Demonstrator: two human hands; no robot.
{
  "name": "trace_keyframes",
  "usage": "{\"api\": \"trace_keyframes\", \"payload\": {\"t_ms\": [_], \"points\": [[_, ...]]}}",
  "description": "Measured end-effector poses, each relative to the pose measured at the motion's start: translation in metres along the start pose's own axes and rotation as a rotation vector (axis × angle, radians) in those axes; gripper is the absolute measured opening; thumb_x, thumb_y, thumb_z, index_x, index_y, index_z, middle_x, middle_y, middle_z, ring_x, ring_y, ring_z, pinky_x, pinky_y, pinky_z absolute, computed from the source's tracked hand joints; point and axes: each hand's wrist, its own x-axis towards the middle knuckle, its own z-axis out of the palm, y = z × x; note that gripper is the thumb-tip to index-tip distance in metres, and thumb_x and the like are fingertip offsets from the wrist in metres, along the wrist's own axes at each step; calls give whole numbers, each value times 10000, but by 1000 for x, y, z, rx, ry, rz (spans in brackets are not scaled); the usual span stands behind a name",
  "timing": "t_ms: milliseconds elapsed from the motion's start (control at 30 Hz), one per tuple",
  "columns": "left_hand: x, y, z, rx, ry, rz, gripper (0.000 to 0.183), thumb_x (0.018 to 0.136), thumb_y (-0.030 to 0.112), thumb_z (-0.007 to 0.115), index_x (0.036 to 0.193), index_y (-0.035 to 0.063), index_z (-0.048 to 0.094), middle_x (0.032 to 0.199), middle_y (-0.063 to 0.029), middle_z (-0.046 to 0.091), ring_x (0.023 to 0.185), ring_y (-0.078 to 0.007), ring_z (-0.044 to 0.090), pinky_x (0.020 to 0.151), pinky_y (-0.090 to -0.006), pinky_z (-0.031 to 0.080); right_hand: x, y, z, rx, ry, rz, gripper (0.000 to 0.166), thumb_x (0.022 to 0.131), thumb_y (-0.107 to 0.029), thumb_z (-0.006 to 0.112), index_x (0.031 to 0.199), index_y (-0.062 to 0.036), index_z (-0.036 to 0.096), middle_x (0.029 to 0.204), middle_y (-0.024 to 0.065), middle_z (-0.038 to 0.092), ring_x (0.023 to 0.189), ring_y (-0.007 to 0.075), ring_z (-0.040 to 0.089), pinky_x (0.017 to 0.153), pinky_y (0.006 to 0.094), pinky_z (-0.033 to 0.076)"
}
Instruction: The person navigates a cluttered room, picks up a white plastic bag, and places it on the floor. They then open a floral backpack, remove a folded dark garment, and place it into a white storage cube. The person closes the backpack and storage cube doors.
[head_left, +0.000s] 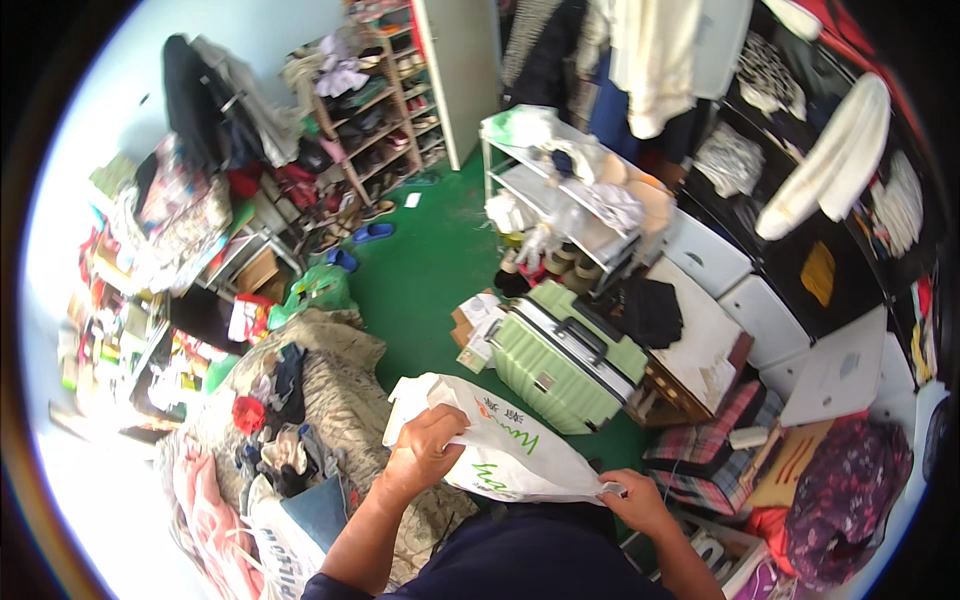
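Note:
A white plastic bag (517, 442) with green and orange printing is stretched sideways before my body. My left hand (431, 442) grips it near one end, the fingers bent over the plastic. At the opposite end, a corner is pinched between the thumb and fingers of my right hand (634, 496). Whether anything lies inside the bag cannot be seen. Just beyond it a light green hard-shell suitcase (559, 360) stands on the green floor (427, 262), its black handle uppermost.
To the left, a bed (337, 367) carries heaped clothes and a pillow bag (289, 532). A metal rack (555, 187) with shoes and cloths stands ahead. On the right are a worn cabinet (694, 337) and a plaid storage bag (705, 450). Blue slippers (373, 232) lie on the floor.

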Motion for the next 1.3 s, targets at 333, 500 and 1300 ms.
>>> {"api": "trace_keyframes", "payload": {"t_ms": [333, 500, 1300], "points": [[-48, -76, -83, 121, 293, -178, 196, 746, -92, 699, 901, 2, 625, 1099, -154, 716, 986, -383, 707, 841, -430, 587, 125, -108, 44, -119, 5, -353, 161, 912, -107, 706, 1013, 14, 737, 975, 188, 746, 884, 353, 738, 780, 390, 571], [-40, -111, -115, 159, 280, -258, 181, 762, -70, 739, 903, -2, 647, 1339, -177, 675, 1111, -405, 699, 921, -448, 587, 200, -142, 57, 12, 27, -330, 161, 893, -11, 648, 1030, 45, 711, 1016, 201, 746, 923, 358, 744, 831, 404, 581], [163, -284, -223, 41, 1, -173, 205, 709, -13, 842, 877, 61, 750, 1681, -322, 332, 1449, -478, 508, 1126, -459, 498, 507, -330, 114, -111, -267, -462, 725, 883, -195, 851, 1490, -36, 488, 952, 149, 739, 792, 294, 712, 749, 401, 558]]}}
